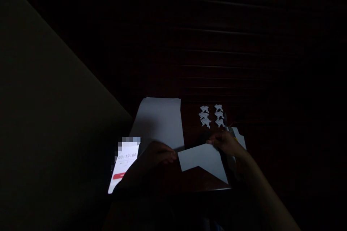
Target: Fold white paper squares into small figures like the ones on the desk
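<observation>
A white sheet of paper (199, 157), with one corner folded over, lies at a slant over the dark table in front of me. My right hand (226, 143) pinches its upper edge between thumb and fingers. At the sheet's left corner, the fingers of my left hand (162, 154) are drawn together against the paper; the dim light hides the exact contact. Beyond my right hand, several small folded white paper figures (205, 117) stand in two columns, the second column of figures (219, 115) farther right.
A stack of large white paper (159, 115) covers the table's left side. A lit phone (124, 164) showing a timer lies at the left, partly behind my left forearm. White paper pieces (240, 137) and a small yellow item (236, 139) sit by my right wrist. A wall (54, 97) rises left.
</observation>
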`<act>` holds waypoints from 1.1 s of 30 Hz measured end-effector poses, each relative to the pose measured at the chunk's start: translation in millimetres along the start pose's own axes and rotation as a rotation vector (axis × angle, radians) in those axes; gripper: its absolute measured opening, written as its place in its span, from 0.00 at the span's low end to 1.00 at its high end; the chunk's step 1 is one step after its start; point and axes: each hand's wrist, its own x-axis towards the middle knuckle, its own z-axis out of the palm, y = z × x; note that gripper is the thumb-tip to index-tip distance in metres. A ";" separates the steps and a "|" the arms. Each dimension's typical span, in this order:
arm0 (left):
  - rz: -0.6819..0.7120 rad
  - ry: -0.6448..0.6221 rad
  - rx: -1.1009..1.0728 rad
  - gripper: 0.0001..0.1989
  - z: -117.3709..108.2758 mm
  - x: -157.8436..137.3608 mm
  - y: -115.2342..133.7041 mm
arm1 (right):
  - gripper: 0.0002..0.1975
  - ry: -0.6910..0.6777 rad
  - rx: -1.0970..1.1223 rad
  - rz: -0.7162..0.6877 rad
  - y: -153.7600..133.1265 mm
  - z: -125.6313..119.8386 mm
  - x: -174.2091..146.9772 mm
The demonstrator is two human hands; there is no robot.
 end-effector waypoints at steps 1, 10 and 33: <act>-0.001 0.077 -0.006 0.11 0.1 -2.9 0.1 | 0.15 0.005 -0.004 0.012 0.9 0.6 -2.4; 0.256 0.157 0.283 0.16 71.1 -23.4 -5.9 | 0.14 -0.093 -0.055 -0.111 -27.7 46.2 -26.8; 0.333 0.246 -0.711 0.27 130.6 -55.0 -39.8 | 0.20 0.469 0.578 0.171 -47.9 133.2 -82.6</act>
